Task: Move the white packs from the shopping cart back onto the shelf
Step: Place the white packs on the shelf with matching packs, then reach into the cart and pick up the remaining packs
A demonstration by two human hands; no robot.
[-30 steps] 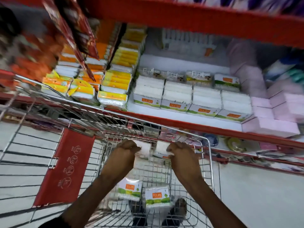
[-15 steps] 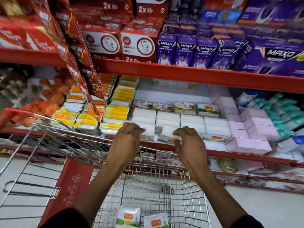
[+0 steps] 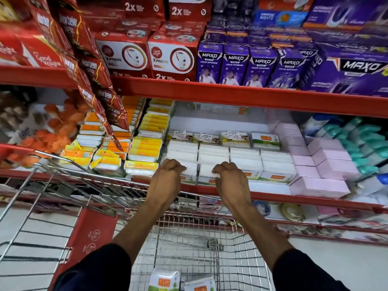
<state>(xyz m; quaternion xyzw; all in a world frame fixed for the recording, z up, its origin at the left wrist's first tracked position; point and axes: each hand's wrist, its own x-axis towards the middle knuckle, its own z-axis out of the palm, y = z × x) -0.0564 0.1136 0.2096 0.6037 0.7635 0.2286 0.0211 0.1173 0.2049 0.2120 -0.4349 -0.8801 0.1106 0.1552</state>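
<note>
Both my hands reach over the wire shopping cart (image 3: 189,234) to the front of the middle shelf (image 3: 273,197). My left hand (image 3: 168,177) grips one white pack (image 3: 190,172) at the shelf's front edge. Beside it, my right hand (image 3: 228,179) grips another white pack (image 3: 205,173). Both packs sit level with the rows of white packs (image 3: 245,158) stacked on the shelf. Two more white packs with green and orange labels lie in the cart's bottom, one on the left (image 3: 164,280) and one on the right (image 3: 200,285).
Yellow and orange packs (image 3: 144,148) stand left of the white rows, pink boxes (image 3: 327,162) to the right. A red shelf beam (image 3: 252,97) runs above with red and purple boxes on it. Red sachet strips (image 3: 92,76) hang at left. The cart's red flap (image 3: 92,238) faces me.
My hands rose out of the cart with a white pack each and moved forward onto the shelf's front edge. The camera tilted up, bringing the upper shelf into view.
</note>
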